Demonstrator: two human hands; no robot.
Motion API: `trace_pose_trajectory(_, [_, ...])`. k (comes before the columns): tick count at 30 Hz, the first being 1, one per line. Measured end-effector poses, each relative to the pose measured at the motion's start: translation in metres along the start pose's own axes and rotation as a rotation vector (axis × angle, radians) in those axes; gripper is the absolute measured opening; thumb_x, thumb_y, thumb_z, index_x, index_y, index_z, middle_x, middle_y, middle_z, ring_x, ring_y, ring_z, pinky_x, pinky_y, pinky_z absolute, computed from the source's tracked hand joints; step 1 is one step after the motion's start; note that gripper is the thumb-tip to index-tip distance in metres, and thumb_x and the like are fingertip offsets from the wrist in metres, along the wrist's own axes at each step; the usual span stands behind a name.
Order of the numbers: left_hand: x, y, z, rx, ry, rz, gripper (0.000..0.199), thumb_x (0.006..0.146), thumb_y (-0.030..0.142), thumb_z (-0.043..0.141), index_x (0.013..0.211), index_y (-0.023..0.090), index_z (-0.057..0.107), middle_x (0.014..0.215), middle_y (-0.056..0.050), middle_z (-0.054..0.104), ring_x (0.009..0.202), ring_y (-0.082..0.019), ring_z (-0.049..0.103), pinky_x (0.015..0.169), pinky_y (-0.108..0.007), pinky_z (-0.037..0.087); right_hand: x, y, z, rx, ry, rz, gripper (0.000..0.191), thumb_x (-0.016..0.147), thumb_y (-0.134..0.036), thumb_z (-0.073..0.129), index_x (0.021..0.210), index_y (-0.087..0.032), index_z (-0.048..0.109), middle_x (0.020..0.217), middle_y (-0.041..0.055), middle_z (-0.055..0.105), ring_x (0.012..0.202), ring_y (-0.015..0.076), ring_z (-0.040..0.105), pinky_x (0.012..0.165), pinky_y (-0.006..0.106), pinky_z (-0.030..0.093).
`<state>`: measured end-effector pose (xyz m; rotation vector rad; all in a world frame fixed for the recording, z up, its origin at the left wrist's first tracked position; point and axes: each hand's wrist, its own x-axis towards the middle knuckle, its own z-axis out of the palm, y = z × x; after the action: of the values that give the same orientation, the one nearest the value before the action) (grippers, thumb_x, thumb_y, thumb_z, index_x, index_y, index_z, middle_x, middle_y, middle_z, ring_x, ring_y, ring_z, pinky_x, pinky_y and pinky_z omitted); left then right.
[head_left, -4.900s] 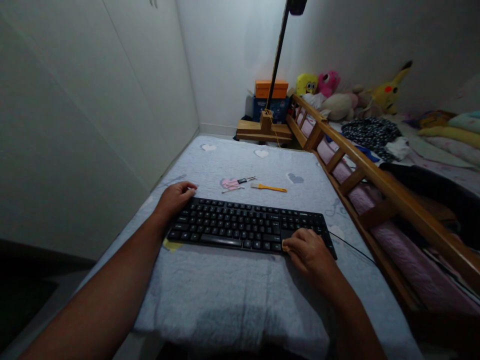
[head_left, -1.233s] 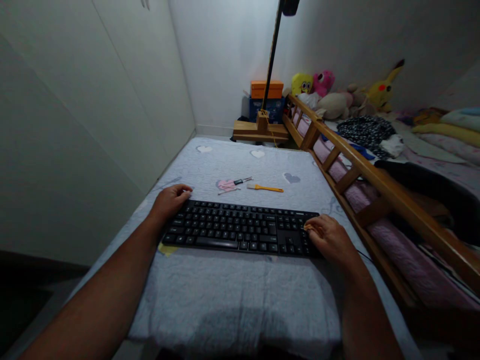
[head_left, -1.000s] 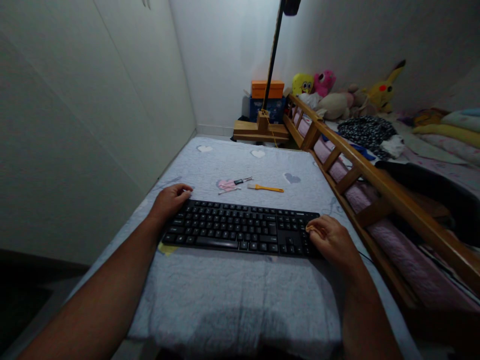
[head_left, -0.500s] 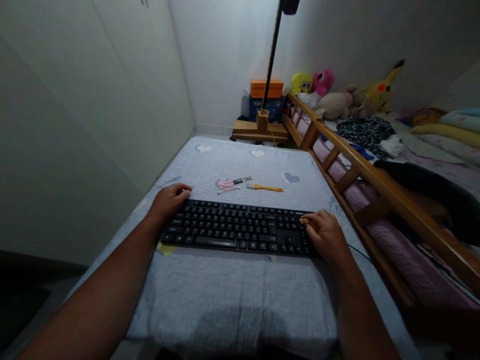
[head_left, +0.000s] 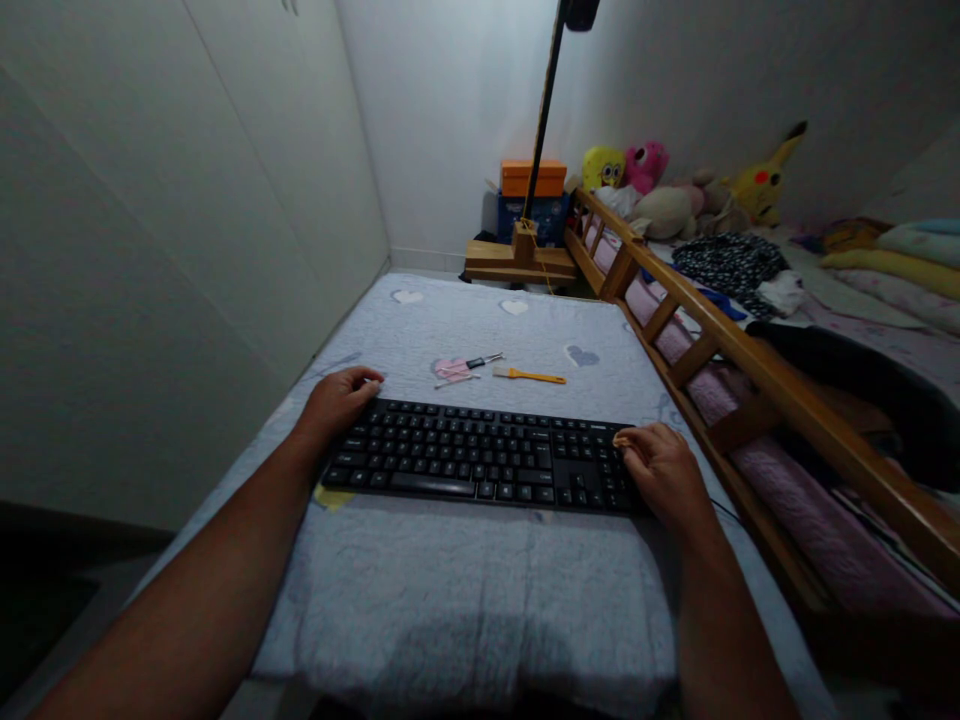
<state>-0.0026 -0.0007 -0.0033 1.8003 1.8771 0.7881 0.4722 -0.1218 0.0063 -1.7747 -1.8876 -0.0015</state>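
Note:
A black keyboard (head_left: 450,452) lies across the cloth-covered table. My left hand (head_left: 336,402) grips its upper left corner, fingers pressed together against the edge. Above the number keys at the other end, my right hand (head_left: 661,468) is closed in a pinch on a small tan piece (head_left: 621,440), too small to make out clearly. Behind the keyboard lie a yellow-handled brush (head_left: 534,376), a dark-handled tool with a metal tip (head_left: 480,361) and thin white swabs (head_left: 456,380).
A wooden bed rail (head_left: 720,355) runs along the right side of the table (head_left: 465,590), and plush toys sit on the bed beyond. At the back, a pole on a wooden base (head_left: 521,260) stands before an orange box (head_left: 534,178). A white cabinet (head_left: 187,250) flanks the left.
My right hand has shifted slightly right over the number keys, still pinching the small tan piece. My left hand and the keyboard stay put.

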Motion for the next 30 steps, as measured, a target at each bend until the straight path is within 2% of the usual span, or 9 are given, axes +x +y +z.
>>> trace_pose_trajectory(16, [0.0014, -0.0025, 0.0012, -0.013, 0.002, 0.001, 0.044, 0.073, 0.049, 0.056, 0.098, 0.018, 0.076, 0.076, -0.003, 0.073, 0.071, -0.025, 0.065, 0.067, -0.034, 0.048, 0.0003, 0.0072, -0.0034, -0.028, 0.011, 0.050, 0.020, 0.085, -0.024, 0.053, 0.086, -0.021, 0.073, 0.089, 0.0095, 0.071, 0.088, 0.0260, 0.064, 0.086, 0.042, 0.048])
trace_pose_trajectory(26, [-0.0003, -0.0001, 0.0005, -0.015, 0.001, 0.007, 0.043, 0.074, 0.049, 0.055, 0.096, 0.017, 0.075, 0.077, -0.004, 0.073, 0.073, -0.025, 0.065, 0.068, -0.033, 0.047, -0.0006, 0.0045, -0.0045, -0.024, 0.031, 0.064, 0.016, 0.078, -0.023, 0.053, 0.080, -0.023, 0.068, 0.083, 0.0076, 0.070, 0.082, 0.0249, 0.062, 0.079, 0.039, 0.047])
trace_pose_trajectory(30, [0.0005, -0.0005, 0.0001, 0.000, 0.000, 0.001, 0.044, 0.074, 0.049, 0.055, 0.096, 0.017, 0.076, 0.075, -0.004, 0.072, 0.070, -0.025, 0.065, 0.068, -0.034, 0.047, -0.0003, 0.0015, -0.0076, -0.013, 0.003, 0.078, 0.013, 0.075, -0.024, 0.053, 0.076, -0.023, 0.066, 0.080, 0.0068, 0.068, 0.080, 0.0245, 0.061, 0.077, 0.038, 0.045])
